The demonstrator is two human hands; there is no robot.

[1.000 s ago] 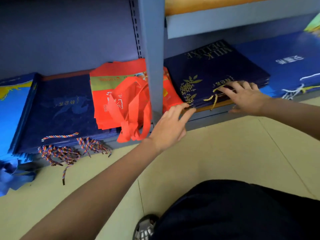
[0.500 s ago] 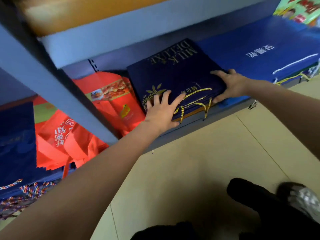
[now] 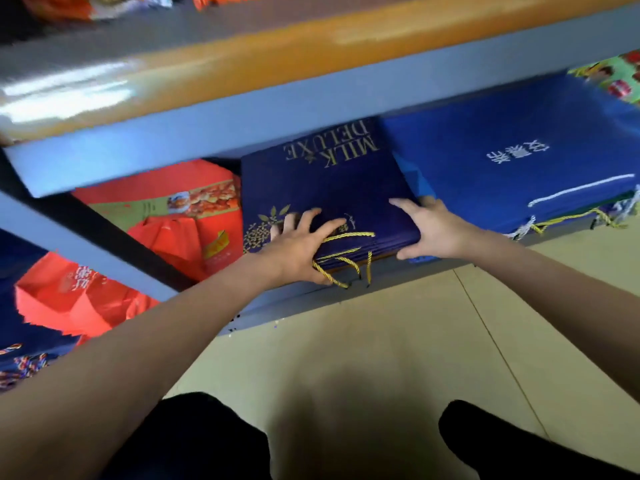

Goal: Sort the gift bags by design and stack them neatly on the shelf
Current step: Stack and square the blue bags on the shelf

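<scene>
A stack of flat navy gift bags (image 3: 329, 188) printed "MILK DELUXE", with gold cord handles, lies on the lower shelf (image 3: 346, 299). My left hand (image 3: 301, 247) grips its front left edge, fingers spread on top and thumb underneath among the cords. My right hand (image 3: 429, 230) holds the front right corner, fingers on top and thumb against the front edge. Red bags (image 3: 194, 237) lie loosely to the left. A bright blue stack (image 3: 502, 174) lies to the right, touching the navy one.
The upper shelf board (image 3: 242, 74) overhangs close above the bags. A grey upright post (image 3: 86, 244) slants across the left. Navy bags with multicoloured cords (image 3: 20, 362) sit far left, a green printed bag (image 3: 616, 77) far right. Beige floor (image 3: 381, 358) lies below.
My left hand has moved from beside the post onto the navy stack's front edge. My right hand has shifted to the stack's right corner. The view has swung right and closer.
</scene>
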